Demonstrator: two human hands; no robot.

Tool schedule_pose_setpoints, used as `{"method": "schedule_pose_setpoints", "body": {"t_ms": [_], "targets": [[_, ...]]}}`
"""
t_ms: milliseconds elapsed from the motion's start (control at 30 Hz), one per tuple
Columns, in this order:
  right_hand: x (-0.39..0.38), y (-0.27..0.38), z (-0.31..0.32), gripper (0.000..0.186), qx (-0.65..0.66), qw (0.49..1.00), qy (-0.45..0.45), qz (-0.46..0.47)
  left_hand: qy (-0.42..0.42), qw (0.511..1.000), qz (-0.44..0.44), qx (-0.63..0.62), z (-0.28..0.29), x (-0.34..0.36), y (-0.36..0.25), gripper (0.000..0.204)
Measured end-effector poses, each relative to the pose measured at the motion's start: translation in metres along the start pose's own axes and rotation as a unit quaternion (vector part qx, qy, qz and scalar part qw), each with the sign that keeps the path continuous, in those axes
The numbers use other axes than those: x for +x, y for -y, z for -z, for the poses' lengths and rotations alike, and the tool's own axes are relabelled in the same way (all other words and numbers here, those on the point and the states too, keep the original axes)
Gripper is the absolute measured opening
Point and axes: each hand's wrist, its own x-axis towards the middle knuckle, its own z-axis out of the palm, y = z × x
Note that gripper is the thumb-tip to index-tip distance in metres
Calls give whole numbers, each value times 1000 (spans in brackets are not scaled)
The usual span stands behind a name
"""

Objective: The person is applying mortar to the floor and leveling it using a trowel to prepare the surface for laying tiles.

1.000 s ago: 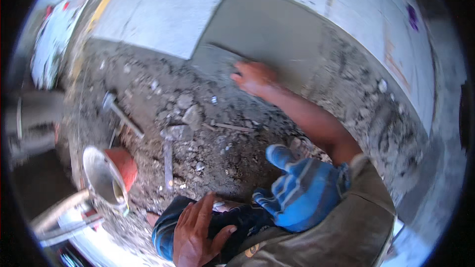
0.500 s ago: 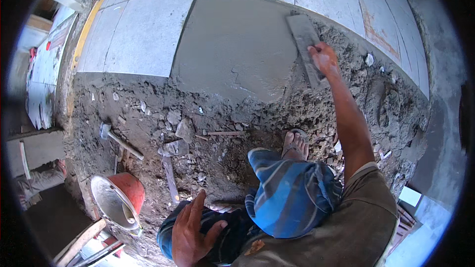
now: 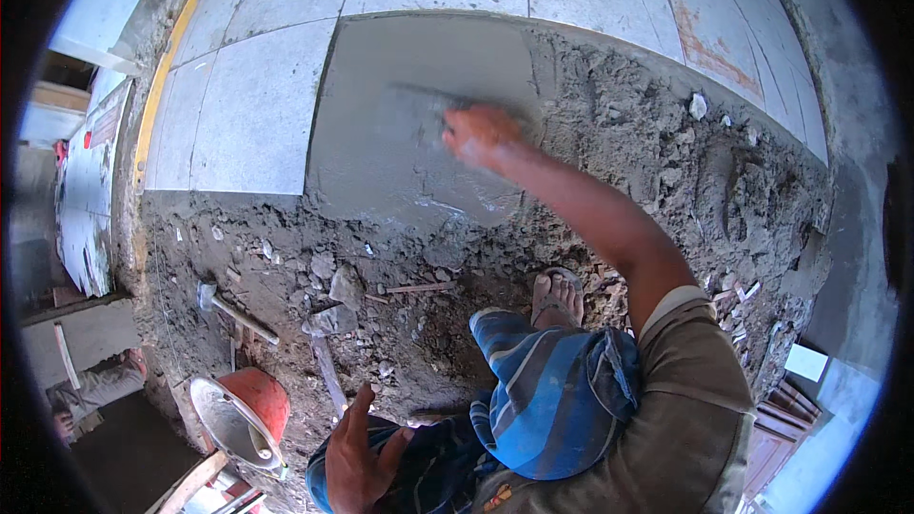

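Trowel lies flat on the wet mortar patch, blurred, right hand clamped on its handle end. Left hand rests open on the knee, below the patch. Blade looks stiff, light, slick; take it by the handle.

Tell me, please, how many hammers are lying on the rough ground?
2: one hammer lies at the left of the rubble, above the orange bucket; another hammer lies just right of it, below the wet mortar patch. Rubble may hide others.
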Motion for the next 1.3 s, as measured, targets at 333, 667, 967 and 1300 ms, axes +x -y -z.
{"method": "schedule_pose_setpoints", "body": {"t_ms": [333,667,967,1300], "targets": [[-33,-229,39,42,-36,935,-333,-112,-44,993,-72,85,-1,-9,3,75],[-64,-175,58,49,40,969,-216,-114,3,998,-28,58,1,4,-14,73],[-129,-177,9,53,78,967,-185,-157,6,998,2,67,0,7,-18,71],[-276,-204,-36,44,46,930,-288,-225,46,994,21,97,7,19,-28,79]]}}
